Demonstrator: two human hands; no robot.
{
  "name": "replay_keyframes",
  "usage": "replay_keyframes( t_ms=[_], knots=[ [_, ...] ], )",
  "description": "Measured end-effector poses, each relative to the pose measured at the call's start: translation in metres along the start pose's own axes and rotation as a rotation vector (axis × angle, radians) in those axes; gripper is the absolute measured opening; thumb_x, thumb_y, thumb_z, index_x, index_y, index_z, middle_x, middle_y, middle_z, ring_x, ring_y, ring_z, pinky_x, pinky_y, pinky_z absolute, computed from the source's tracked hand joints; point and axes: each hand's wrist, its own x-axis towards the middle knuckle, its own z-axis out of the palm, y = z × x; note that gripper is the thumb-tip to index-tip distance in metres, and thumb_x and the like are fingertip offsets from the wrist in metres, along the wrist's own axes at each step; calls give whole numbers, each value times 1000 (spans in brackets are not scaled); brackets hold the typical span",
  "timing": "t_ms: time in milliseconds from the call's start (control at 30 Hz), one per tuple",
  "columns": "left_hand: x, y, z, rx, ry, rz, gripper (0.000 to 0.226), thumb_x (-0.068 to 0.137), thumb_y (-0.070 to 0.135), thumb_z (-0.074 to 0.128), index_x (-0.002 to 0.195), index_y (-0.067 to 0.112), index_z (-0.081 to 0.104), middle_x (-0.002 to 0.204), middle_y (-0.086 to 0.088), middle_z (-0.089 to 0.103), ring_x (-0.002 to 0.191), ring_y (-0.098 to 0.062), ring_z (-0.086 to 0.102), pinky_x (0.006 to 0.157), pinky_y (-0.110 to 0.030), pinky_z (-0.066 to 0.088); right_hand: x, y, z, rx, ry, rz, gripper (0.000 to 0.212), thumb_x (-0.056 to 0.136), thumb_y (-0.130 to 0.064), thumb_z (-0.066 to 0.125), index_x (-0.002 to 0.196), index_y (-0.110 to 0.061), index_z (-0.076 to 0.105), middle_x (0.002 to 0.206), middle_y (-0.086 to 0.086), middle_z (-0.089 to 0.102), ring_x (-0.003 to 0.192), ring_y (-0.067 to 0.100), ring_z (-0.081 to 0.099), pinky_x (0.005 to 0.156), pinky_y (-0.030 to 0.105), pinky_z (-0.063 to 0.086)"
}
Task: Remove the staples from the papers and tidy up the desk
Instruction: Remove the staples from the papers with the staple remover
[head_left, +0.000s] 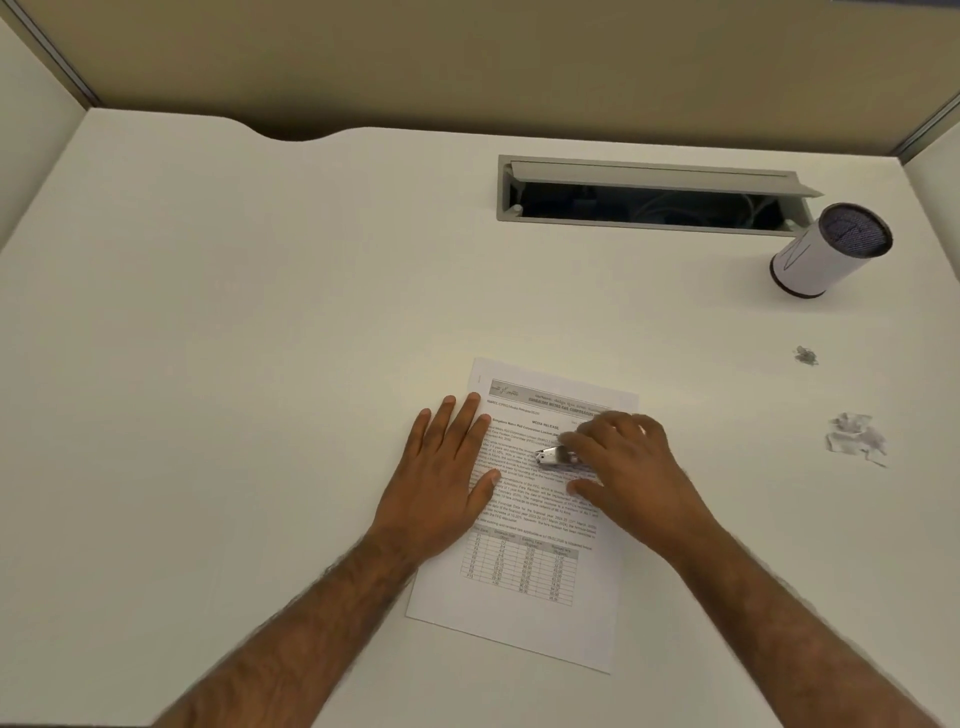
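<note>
The white desk (260, 364) in front of me carries a printed paper (524, 623) near its middle, flat and slightly turned. My left hand (441, 478) lies flat across its left edge, partly on bare desktop. At the far right, 1 mesh cup (826, 254) stands beside an open cable hatch (649, 179). Right of the paper lie a small grey heap of staples (805, 355) and, nearer, 1 crumpled scrap (854, 439).
</note>
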Motion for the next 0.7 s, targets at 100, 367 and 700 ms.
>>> replay_keyframes(
  t_ms=[100, 367, 700],
  knots=[
    [1, -1, 0, 13, -19, -1, 73, 104, 59, 20, 163, 16, 15, 173, -4, -4, 160, -23, -6, 128, -51, 11, 12, 3, 2, -29, 32, -128, 36, 88, -24, 65, 122, -24, 54, 107, -5, 64, 96, 20, 59, 86, 39, 48],
    [1, 2, -1, 21, -29, -5, 75, 103, 62, 12, 164, 18, 11, 173, -3, -6, 159, -23, -8, 128, -51, 10, 49, 6, -5, -41, 57, -112, 41, 92, -24, 61, 132, -19, 51, 107, 2, 55, 79, 19, 58, 53, 33, 51],
    [0, 0, -1, -7, -13, -5, 74, 103, 61, 16, 164, 19, 10, 173, -2, -8, 159, -22, -10, 129, -49, 6, 51, 5, -11, -8, 5, -62, 35, 92, -20, 60, 127, -18, 57, 121, 5, 53, 96, 22, 57, 59, 26, 45]
  ],
)
